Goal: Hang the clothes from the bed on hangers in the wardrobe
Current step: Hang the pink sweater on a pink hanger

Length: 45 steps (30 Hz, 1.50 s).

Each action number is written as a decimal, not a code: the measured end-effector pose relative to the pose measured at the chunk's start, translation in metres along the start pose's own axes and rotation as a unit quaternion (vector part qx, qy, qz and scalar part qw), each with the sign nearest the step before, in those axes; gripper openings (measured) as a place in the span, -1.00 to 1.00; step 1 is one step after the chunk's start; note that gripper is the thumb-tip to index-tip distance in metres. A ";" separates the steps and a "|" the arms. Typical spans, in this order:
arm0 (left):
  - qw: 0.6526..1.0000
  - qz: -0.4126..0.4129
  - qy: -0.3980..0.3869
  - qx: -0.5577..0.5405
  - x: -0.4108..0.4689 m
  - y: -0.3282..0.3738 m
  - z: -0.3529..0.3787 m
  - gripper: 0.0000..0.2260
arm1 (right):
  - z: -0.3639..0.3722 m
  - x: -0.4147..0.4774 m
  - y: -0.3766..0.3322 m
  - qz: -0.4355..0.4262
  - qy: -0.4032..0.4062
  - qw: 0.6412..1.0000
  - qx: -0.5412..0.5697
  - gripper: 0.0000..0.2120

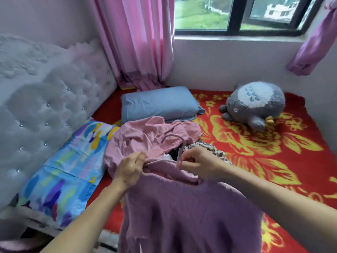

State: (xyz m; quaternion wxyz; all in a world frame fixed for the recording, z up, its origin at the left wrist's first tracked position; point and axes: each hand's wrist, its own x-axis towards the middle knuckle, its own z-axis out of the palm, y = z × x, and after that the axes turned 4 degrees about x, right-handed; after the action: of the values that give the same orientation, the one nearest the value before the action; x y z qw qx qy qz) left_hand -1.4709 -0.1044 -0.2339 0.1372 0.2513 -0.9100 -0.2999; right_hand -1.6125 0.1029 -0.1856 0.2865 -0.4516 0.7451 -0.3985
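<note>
— How far along is the hanging?

— Early, by my reading. The purple sweater is being fitted onto a pink hanger right over the bed, close to the person. It isn't in any wardrobe; none is in view.

— What are the hands doing?

— The left grip is clenched on the sweater's neckline at the left shoulder, pinching the knit. The right grip is closed round the hanger just below its hook, which sticks up past the collar. One hanger arm shows as a thin line along the neck opening. The other seems to be inside the knit already, though the folds hide it, so I can't be sure.

— And the rest of the clothes?

— Still on the bed. A crumpled pink garment lies just beyond the hands, and a patterned garment peeks out beside it, partly under the right wrist. Something dark and white sits between them, too covered to name.

— So what's left?

— Seat the sweater squarely, carry it to the wardrobe, then repeat for at least those two pieces. The blue pillow and plush toy farther back aren't part of it.
</note>
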 end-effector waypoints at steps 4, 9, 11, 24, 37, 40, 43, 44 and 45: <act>0.985 -0.128 0.101 0.054 -0.094 -0.015 -0.052 -0.69 | 0.041 -0.035 -0.054 -0.039 -0.069 0.995 -0.055 -0.60; 0.939 -0.299 0.127 0.114 -0.267 -0.030 -0.109 -0.84 | 0.095 -0.093 -0.126 -0.113 -0.147 0.978 -0.097 -0.61; 0.920 -0.347 0.138 0.123 -0.339 -0.022 -0.135 -0.88 | 0.117 -0.114 -0.166 -0.162 -0.181 0.962 -0.127 -0.61; 0.768 -0.538 0.290 0.193 -0.672 0.037 -0.292 -0.83 | 0.287 -0.226 -0.417 -0.348 -0.257 0.901 -0.028 -0.62; 0.752 -0.535 0.266 0.279 -0.874 -0.018 -0.422 -0.83 | 0.485 -0.252 -0.569 -0.299 -0.228 0.927 -0.020 -0.73; 0.758 -0.530 0.256 0.282 -0.890 -0.042 -0.453 -0.82 | 0.515 -0.249 -0.609 -0.290 -0.209 0.934 -0.015 -0.72; 0.758 -0.523 0.251 0.298 -0.893 -0.069 -0.485 -0.83 | 0.545 -0.235 -0.651 -0.281 -0.199 0.939 -0.016 -0.77; 0.758 -0.520 0.254 0.301 -0.892 -0.079 -0.495 -0.83 | 0.556 -0.229 -0.664 -0.280 -0.194 0.940 -0.016 -0.76; 0.760 -0.515 0.256 0.303 -0.890 -0.089 -0.505 -0.82 | 0.567 -0.222 -0.676 -0.282 -0.188 0.941 -0.019 -0.76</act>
State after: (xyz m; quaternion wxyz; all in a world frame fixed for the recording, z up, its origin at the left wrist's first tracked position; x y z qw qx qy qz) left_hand -0.4912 0.0728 0.0186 0.1067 0.7780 -0.6178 0.0414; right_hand -0.7705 -0.0727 0.1119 0.2883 -0.7155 0.5272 -0.3562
